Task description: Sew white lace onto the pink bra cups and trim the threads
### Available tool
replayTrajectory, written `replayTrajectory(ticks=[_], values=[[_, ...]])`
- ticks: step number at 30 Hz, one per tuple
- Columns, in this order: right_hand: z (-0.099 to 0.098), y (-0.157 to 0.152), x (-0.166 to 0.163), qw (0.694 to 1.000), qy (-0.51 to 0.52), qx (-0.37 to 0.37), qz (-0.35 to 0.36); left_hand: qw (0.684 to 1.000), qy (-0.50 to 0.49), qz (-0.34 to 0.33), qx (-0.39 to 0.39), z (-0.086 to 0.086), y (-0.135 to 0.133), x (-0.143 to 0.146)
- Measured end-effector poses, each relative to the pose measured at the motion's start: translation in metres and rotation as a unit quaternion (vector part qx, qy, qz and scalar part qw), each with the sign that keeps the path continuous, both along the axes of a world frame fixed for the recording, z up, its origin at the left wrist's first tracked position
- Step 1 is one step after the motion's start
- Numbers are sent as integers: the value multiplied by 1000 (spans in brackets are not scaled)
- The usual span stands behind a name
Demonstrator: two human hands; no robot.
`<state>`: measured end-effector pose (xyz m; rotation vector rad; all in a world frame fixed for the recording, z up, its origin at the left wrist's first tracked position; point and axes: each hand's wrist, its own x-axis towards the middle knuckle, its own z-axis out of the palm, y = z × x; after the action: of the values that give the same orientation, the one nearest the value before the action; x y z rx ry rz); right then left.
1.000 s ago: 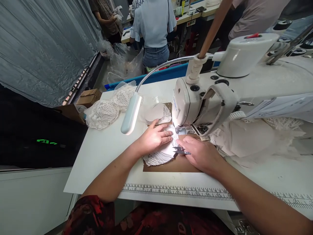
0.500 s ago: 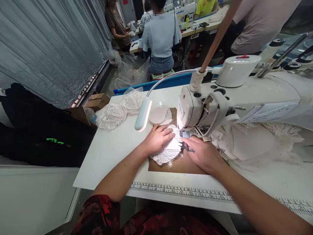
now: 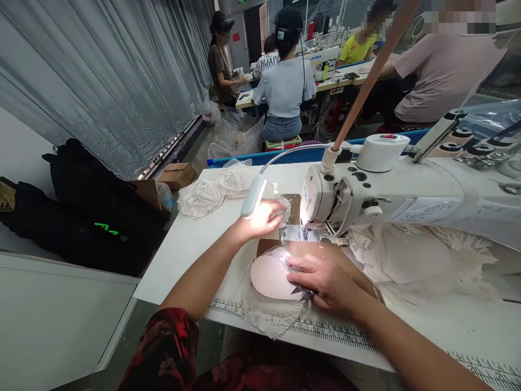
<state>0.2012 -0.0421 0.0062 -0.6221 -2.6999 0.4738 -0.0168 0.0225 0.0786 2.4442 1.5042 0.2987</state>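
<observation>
Thread snips [image 3: 302, 293] with dark blades sit in my right hand [image 3: 325, 282], whose forefinger and thumb also touch a pale oval cup pad [image 3: 271, 277]. That pad lies on a piece of white lace and mesh [image 3: 271, 320] spread over the table's front edge. Farther back, my left hand [image 3: 264, 217] reaches under the small lamp [image 3: 253, 195]. Its fingers stretch over another lace piece [image 3: 287, 209], left of the sewing machine's needle area; glare washes out part of the hand. The sewing machine head [image 3: 319, 195] stands to the right.
Lace cups [image 3: 203, 196] lie at the table's back left. A heap of pale fabric [image 3: 415, 255] sits beneath the machine arm. A printed ruler [image 3: 334, 332] runs along the front edge. Thread cones [image 3: 451, 149] stand back right. Co-workers [image 3: 285, 81] sit beyond.
The hands have parted: my left hand moved back beside the needle area, my right toward the front edge with the snips. The lace piece now lies nearer me, its pad showing. The view has shifted.
</observation>
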Motion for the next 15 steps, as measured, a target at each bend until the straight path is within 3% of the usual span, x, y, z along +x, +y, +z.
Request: replayTrajectory(ticks=[4, 7, 11, 15], values=[[13, -6, -4, 996, -35, -54, 62, 999, 22, 32, 1, -21, 45, 10], [16, -7, -1, 996, -46, -68, 44, 997, 37, 62, -39, -33, 58, 10], [11, -4, 7, 996, -38, -79, 13, 990, 32, 92, -106, -36, 49, -6], [6, 0, 10, 995, -55, -83, -19, 982, -27, 84, -167, -34, 20, -30]])
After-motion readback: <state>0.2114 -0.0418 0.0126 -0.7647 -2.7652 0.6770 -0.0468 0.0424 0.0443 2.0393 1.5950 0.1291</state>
